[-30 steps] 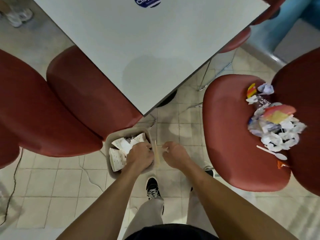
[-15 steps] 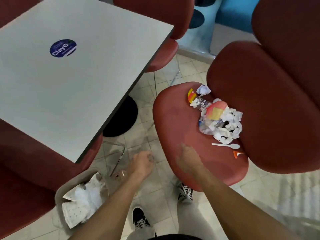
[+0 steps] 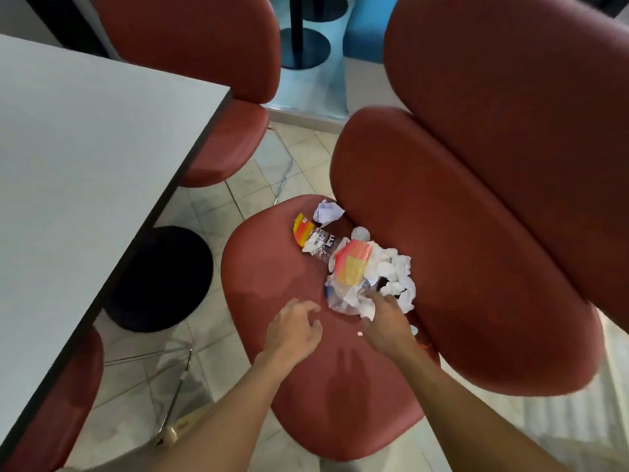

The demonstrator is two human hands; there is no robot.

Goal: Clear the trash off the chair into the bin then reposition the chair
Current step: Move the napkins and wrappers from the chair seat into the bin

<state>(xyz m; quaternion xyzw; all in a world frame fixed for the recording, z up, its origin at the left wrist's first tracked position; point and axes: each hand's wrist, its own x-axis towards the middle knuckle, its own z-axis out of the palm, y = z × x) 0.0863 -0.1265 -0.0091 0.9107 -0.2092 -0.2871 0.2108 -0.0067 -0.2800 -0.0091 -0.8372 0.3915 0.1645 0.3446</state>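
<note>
A red padded chair stands in front of me with a heap of trash on its seat, close to the backrest: crumpled white paper, a crushed clear bottle, orange-yellow wrappers. A separate crumpled paper ball lies at the far end. My right hand reaches into the near edge of the heap, fingers extended onto the paper. My left hand hovers over the bare seat just left of the heap, fingers loosely curled and holding nothing. The bin is out of view.
A grey table with a black round base fills the left. More red chairs stand behind it, at lower left and at upper right. Tiled floor separates table and chair.
My view has swung from the bin to the chair; the bin has left the frame. Both hands have moved from the bin up over the seat, and the right now touches the heap.
</note>
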